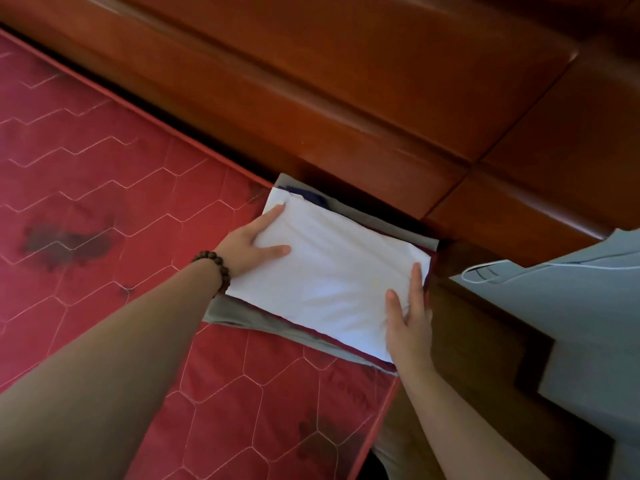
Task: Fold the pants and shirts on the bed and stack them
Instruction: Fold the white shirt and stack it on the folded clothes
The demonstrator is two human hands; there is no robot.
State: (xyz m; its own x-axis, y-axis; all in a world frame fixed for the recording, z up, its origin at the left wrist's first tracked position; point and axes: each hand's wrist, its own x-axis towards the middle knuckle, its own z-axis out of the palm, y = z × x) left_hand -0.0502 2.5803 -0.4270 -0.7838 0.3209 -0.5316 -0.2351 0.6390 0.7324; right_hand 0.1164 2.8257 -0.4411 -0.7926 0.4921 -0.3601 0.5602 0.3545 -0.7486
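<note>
A folded white garment (pixel 329 268) lies on top of a stack of folded clothes (pixel 235 311) at the corner of the bed (pixel 104 174), tight against the wooden headboard (pixel 311 98) toward one o'clock. Grey, dark red and navy layers show under its edges.

The left hand (pixel 251 245), at nine o'clock of the garment, lies flat on its edge with fingers straight and spread, its grip wide and holding nothing. A beaded bracelet (pixel 214 270) circles that wrist. The right hand (pixel 408 323), at four o'clock, rests flat on the opposite edge, fingers straight along the side, its grip also wide.

With a palm on each end, the hands appear to be squaring the garment over the stack and pressing it flat so the pile stays tidy. No unfolded clothes show on the bare red mattress, so this looks like a late step.
</note>
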